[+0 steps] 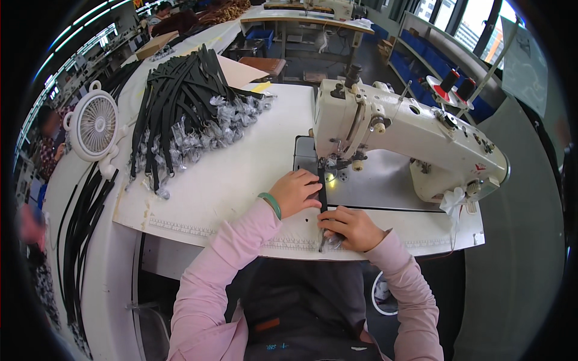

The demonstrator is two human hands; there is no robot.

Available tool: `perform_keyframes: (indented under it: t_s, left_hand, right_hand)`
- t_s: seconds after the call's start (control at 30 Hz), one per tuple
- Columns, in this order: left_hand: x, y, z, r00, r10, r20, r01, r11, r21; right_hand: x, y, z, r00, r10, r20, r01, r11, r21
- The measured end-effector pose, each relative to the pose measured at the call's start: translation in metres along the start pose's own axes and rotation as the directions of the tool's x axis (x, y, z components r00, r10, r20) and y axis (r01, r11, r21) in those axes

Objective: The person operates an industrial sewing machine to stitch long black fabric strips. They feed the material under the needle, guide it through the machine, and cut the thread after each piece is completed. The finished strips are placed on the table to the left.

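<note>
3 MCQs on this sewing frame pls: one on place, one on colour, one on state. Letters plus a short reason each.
1. Where does the small white fan stand?
A. On the table's left end
B. On top of the sewing machine
C. Right of the thread spools

2. What colour is the strap under the hands?
A. White
B. Black
C. Red

3. What is the right hand doing?
A. Hanging off the table
B. Resting on the fan
C. Pinching the strap's near end

Answers:
1 A: the fan sits far left, beside the heap of black straps.
2 B: it is a dark band running from the sewing machine needle toward the person.
3 C: its fingers close on the strap near the table edge, while the left hand lies flat beside the strap.
</note>
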State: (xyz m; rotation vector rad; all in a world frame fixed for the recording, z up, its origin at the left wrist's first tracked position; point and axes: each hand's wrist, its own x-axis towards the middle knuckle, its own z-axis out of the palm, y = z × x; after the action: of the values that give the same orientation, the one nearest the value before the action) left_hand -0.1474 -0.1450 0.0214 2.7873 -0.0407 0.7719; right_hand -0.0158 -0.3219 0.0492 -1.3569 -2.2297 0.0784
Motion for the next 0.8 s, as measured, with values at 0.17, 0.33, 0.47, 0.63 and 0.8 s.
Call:
perform_keyframes:
  t_s: [0.17,0.33,0.47,0.63,0.8]
  left_hand:
    - [0.001,0.001,-0.001,1.000,0.012,-0.009,-0.012,1.000,-0.009]
    - [0.001,0.000,0.000,0.999,0.033,-0.032,-0.034,0.999,-0.011]
    - [0.003,0.001,0.001,0.997,0.049,-0.061,-0.049,0.999,0.005]
    - [0.002,-0.002,0.005,0.997,0.022,-0.071,-0.023,1.000,-0.011]
    - [0.004,-0.001,0.004,0.997,-0.018,-0.081,0.013,0.998,-0.059]
  right_hand:
    - [-0.001,-0.002,-0.002,1.000,0.006,0.001,-0.006,1.000,-0.004]
    - [-0.002,0.001,-0.004,0.998,0.062,-0.005,-0.062,0.996,0.063]
    - [-0.001,0.006,-0.005,0.988,0.152,-0.009,-0.151,0.985,0.079]
    - [0.005,0.020,-0.006,0.991,0.133,-0.021,-0.133,0.991,-0.021]
    - [0.010,0.033,-0.005,0.986,0.169,-0.007,-0.170,0.984,-0.047]
